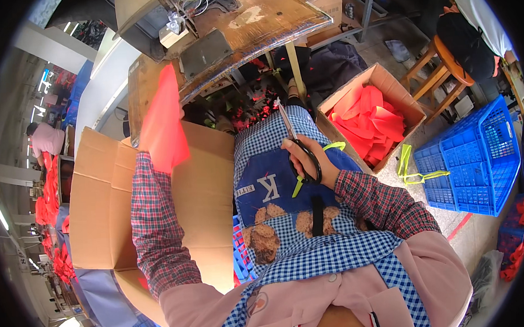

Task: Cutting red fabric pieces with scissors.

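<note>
Here, scissors (299, 147) are gripped in the right hand (308, 161) while an orange fabric piece (163, 118) is held up on the left.

The left hand itself is hidden behind the fabric, so its grip cannot be told, though the thin, smooth, bright sheet is raised just above the open cardboard box (100, 211) on that side; the right hand is closed through the black handles, the long metal blades pointed up and away toward the worn wooden tabletop (267, 23); the fabric lies well to the left of the blades; a second carton of orange pieces (371, 123) is seen to the right, beside a blue plastic crate (478, 160).
</note>
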A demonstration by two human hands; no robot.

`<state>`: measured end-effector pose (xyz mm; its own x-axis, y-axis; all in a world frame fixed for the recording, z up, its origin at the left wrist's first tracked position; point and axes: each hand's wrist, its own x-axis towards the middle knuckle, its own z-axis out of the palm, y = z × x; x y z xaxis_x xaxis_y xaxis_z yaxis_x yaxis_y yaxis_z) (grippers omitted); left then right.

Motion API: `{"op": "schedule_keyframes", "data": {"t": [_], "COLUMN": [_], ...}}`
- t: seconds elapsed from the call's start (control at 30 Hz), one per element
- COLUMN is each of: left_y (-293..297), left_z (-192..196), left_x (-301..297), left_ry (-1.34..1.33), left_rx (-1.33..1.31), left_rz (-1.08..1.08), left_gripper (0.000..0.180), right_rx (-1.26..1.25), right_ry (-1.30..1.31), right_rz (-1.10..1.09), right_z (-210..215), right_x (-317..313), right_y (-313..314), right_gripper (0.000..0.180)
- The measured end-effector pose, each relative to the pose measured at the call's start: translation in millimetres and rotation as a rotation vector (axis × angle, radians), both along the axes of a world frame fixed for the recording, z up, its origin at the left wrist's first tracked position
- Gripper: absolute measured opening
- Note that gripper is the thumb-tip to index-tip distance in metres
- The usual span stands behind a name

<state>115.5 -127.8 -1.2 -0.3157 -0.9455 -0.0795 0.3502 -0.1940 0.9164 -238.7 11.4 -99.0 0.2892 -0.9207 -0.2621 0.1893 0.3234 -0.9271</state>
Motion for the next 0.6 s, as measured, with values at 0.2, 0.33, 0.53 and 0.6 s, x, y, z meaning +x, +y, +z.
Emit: {"op": "schedule_keyframes", "data": {"t": [0.2,0.33,0.53,0.6], "left_y": [-64,-91,-94,-91], "left_z": [16,30,43,46], "left_x": [5,-4,-16,-19], "left_ry": [0.130,0.462,0.406,0.394], "left_rx": [-0.075,0.084,0.107,0.125], "left_rz": [-0.052,-0.503,-0.528,-0.494], "left_gripper": [0.043,0.045,0.049,0.050], "right_rx": [-0.082,-0.087,-0.094,-0.077], "right_ry": [0.037,0.025,0.011,-0.004], "right_rz": [0.054,0.067,0.083,0.084], "right_z": [-10,-10,-8,-5], "right_x": [0,0,0,0], "right_y": [0,0,1,1], "right_gripper": [0.033,0.031,0.027,0.024]}}
